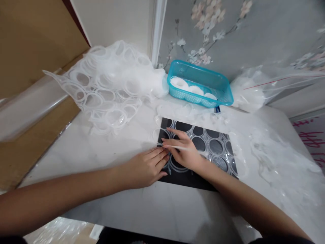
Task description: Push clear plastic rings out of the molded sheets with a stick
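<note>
In the head view, a clear plastic sheet [204,142] patterned with ring outlines lies on a black mat [175,179], which rests on the white surface [177,206]. The left hand [151,166] is laid flat at the sheet's left edge, its fingers nearly together and clasping nothing that shows. The right hand [184,149] is just beside it, over the left part of the sheet, with thumb and fingers pinched on a thin white stick [177,147] whose tip points toward the left edge. Behind the mat, a teal basket [201,67] holds a few white rounds [179,83]; to its left is a heap of perforated plastic webs [114,84]. Judging by these, part of the work looks done, while the sheet on the mat seems unfinished, with its web of rings in place between the circles. One circle near its lower right looks cloudier than the others; I cannot tell why. A clear bag [250,91] with white contents sits right of the basket, and crumpled clear film [286,169] spreads over the surface's right side.
</note>
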Motion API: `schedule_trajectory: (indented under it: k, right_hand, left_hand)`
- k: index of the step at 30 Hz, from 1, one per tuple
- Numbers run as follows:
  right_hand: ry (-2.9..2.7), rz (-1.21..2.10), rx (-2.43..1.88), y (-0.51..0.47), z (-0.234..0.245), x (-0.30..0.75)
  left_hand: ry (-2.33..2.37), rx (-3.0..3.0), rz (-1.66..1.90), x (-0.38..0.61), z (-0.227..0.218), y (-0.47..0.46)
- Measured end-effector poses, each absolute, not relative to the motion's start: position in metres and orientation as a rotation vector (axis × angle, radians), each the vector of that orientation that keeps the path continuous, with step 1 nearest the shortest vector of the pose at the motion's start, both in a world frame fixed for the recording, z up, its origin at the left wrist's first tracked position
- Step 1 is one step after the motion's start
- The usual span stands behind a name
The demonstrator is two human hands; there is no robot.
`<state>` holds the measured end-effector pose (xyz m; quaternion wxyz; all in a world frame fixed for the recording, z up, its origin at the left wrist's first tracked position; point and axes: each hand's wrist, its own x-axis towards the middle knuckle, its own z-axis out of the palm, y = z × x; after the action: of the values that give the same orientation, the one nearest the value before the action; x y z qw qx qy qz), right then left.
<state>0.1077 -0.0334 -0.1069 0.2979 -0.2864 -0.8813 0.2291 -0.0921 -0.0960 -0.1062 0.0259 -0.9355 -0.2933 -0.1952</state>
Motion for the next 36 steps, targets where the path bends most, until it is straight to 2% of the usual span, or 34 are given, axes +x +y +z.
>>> schedule_trajectory:
  k: [2, 4, 7, 9, 11, 13, 18, 36]
  right_hand:
    - [-2.446, 0.460, -0.718, -0.021, -0.103, 0.111]
    - [-2.338, 0.302, -0.866, 0.004, -0.092, 0.115]
    - [-1.670, 0.084, -1.176, 0.040, -0.068, 0.119]
    - [-1.527, 0.152, -1.114, 0.037, -0.057, 0.118]
    - [-1.796, 0.376, -1.034, 0.009, -0.055, 0.116]
    - [-1.994, 0.646, -1.029, -0.030, -0.061, 0.114]
    - [-1.928, 1.009, -1.133, -0.085, -0.083, 0.117]
    - [-2.229, 0.873, -1.051, -0.079, -0.095, 0.121]
  left_hand:
    - [-0.891, -2.933, -0.563, -0.093, -0.103, -0.094]
    - [-0.855, -2.970, -0.556, -0.094, -0.102, -0.091]
    - [-0.832, -2.970, -0.596, -0.095, -0.101, -0.089]
    - [-0.797, -2.903, -0.594, -0.096, -0.100, -0.093]
    - [-0.699, -2.826, -0.564, -0.097, -0.096, -0.103]
    - [-0.594, -2.793, -0.531, -0.096, -0.092, -0.116]
    - [-0.545, -2.818, -0.497, -0.091, -0.087, -0.138]
    - [-0.786, -2.809, -0.426, -0.087, -0.083, -0.136]
